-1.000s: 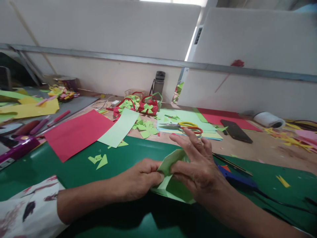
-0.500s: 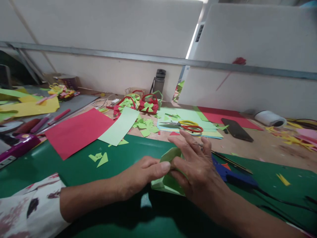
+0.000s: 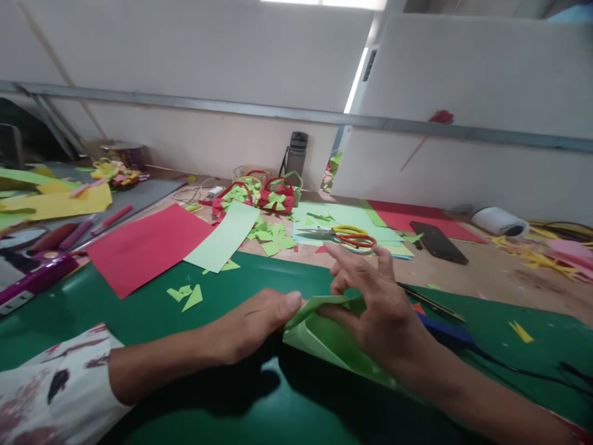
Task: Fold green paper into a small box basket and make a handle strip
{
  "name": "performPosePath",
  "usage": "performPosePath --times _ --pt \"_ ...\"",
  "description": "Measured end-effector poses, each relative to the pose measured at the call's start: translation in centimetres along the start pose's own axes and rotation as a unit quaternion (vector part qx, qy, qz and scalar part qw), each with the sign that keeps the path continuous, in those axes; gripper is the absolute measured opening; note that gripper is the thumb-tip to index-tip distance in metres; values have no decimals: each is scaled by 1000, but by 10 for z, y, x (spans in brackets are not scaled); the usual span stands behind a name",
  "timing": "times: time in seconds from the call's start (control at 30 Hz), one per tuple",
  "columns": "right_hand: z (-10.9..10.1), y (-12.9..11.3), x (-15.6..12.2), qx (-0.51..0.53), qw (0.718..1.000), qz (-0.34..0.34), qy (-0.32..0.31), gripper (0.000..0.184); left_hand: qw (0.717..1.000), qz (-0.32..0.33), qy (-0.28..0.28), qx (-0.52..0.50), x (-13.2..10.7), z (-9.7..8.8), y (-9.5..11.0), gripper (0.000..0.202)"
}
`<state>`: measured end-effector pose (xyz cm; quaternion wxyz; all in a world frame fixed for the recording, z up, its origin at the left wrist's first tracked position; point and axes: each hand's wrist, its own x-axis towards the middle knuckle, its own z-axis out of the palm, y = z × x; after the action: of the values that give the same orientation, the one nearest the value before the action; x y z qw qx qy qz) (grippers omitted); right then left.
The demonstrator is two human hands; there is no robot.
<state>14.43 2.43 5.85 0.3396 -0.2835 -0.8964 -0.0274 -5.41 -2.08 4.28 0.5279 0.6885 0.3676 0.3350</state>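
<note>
Matt light-green paper piece (image 3: 324, 346), glossy green mat (image 3: 139, 309), matt red paper sheet (image 3: 143, 247)

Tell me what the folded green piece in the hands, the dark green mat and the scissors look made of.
The folded green piece: thin matte paper, it holds sharp creases. The dark green mat: likely plastic or vinyl, smooth with soft glare. The scissors: shiny metal blades, glossy yellow and red handles, probably plastic.

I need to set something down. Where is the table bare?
Bare: green mat between red sheet and sleeve; tan tabletop right of phone. Crowded: scissors, baskets, and the folded paper held by left hand and right hand.
</note>
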Motion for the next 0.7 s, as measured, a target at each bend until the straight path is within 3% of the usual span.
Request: performPosePath --times 0.13,0.23,0.4,0.53,0.7 --pt "-7 7 0 -9 999 14 31 64 995 67 -56 40 -5 -9 6 37" --pt "-8 9 0 -11 998 9 57 60 988 92 -19 120 -5 -9 1 42" --pt "-6 8 -2 -2 996 -33 87 57 972 102 14 210 -2 -7 -16 30" --pt "-9 6 -2 -3 997 -36 61 53 964 106 37 242 -1 -7 -22 29" --pt "-11 4 -1 -21 999 -45 3 53 976 59 29 206 1 -8 -17 27"
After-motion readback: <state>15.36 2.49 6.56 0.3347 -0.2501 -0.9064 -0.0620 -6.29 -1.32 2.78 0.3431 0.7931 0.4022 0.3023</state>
